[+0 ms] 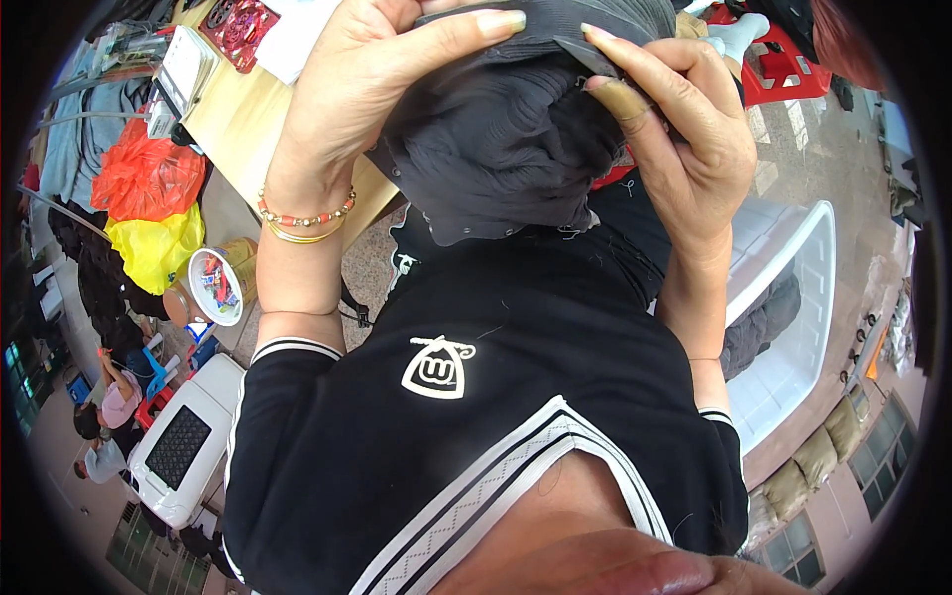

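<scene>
A dark grey, crinkled cloth garment point(496, 149) is bunched up in front of my chest, its ribbed, folded upper part at the top edge of the view. My left hand point(397, 69) grips this ribbed part, thumb lying along the fabric; its other fingers are mostly hidden behind the cloth. On the right side, my right hand point(684, 119) pinches a small dark pointed blade point(587, 56) between thumb and index finger, its tip against the garment. The rest of that tool is hidden in the hand. A brownish covering wraps the right thumb's tip.
A wooden table point(233, 114) stands at the upper left, near red point(149, 169) and yellow plastic bags point(159, 243) and a small white tub point(215, 288). To my right is a white plastic bin point(793, 347) with dark cloth inside. A red stool point(783, 74) stands beyond.
</scene>
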Available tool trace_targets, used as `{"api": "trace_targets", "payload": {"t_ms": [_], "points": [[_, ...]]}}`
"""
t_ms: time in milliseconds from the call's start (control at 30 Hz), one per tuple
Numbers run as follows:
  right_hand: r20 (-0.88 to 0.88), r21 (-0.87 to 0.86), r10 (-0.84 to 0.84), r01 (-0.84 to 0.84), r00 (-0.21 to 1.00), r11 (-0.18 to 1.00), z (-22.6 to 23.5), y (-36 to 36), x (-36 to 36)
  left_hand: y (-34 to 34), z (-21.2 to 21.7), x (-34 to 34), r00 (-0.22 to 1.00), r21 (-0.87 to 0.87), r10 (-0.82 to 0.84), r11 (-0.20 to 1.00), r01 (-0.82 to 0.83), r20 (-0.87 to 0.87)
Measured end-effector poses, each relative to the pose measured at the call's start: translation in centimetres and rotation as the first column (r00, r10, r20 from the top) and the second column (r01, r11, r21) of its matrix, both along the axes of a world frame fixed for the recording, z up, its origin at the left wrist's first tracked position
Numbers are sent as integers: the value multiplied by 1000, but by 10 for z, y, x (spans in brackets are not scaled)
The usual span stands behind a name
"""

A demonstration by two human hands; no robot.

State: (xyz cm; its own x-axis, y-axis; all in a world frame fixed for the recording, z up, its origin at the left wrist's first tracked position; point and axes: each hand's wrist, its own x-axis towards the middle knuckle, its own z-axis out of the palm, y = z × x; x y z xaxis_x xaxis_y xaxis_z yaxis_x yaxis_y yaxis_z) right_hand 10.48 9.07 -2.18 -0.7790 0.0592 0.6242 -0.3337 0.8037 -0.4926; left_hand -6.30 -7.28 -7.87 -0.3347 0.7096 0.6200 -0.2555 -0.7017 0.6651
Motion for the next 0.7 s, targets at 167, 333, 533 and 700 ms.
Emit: {"api": "trace_targets", "payload": {"t_ms": [167, 333, 533, 700], "points": [[-42, -67, -32, 29, 999, 997, -2, 7, 2, 4, 36, 13, 1000, -48, -27, 998, 28, 12], [-74, -176, -84, 70, 994, 982, 1, 18, 14, 15, 63, 26, 986, -351, 114, 934, -64, 124], [-113, -249, -132, 101, 985, 963, 2, 30, 30, 40, 78, 38, 984, -290, 48, 957, 4, 174], [-138, -357, -152, 94, 979, 929, -6, 34, 35, 39, 87, 49, 948, -592, 203, 806, -19, 245]]}}
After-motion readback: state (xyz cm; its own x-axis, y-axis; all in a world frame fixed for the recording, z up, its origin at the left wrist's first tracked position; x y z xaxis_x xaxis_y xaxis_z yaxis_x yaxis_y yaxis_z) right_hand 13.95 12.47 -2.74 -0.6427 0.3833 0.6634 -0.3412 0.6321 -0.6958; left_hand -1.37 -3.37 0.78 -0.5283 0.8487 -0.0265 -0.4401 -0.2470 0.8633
